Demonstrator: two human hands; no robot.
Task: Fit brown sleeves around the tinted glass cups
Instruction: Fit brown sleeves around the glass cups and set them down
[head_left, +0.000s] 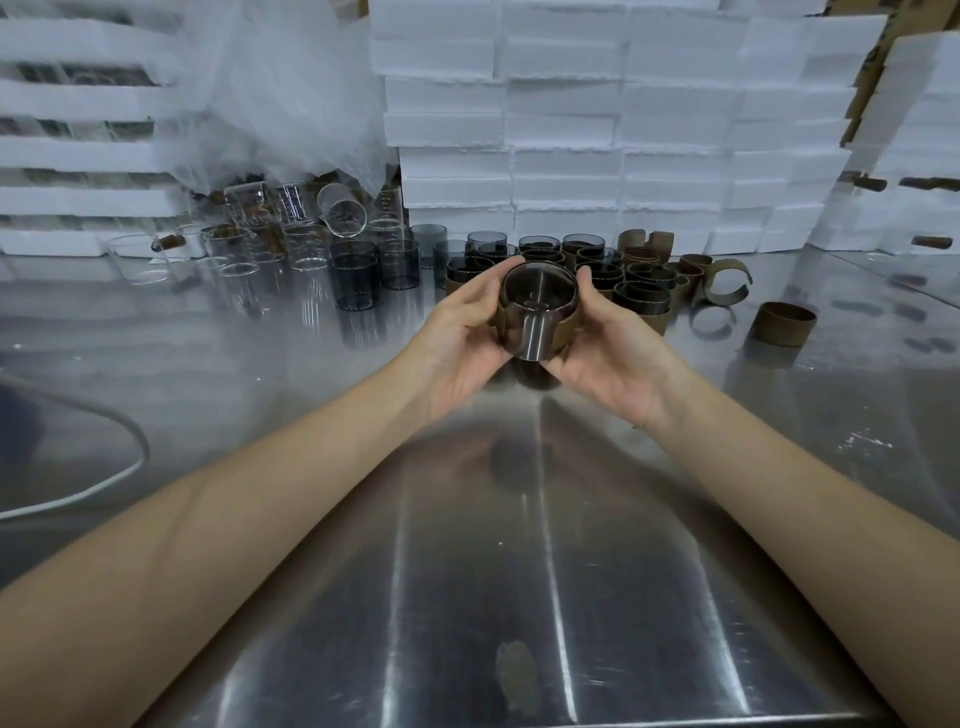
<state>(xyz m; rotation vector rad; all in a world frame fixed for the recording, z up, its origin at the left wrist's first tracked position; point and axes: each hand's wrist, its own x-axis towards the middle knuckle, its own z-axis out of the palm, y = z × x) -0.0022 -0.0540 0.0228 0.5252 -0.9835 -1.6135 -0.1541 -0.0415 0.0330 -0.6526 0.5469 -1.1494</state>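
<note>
stacked white foam boxes (571, 130) are seen behind a steel table (519, 571). above it, an empty tinted glass cup (537, 312) is gripped between the left hand (467, 332) and right hand (613, 353), a brown sleeve (569, 332) wrapped partly around it, open at the front. empty sleeved cups (641, 296) are grouped just behind.

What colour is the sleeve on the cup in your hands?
Brown; the sleeve around the cup shows best in the head view.
</note>
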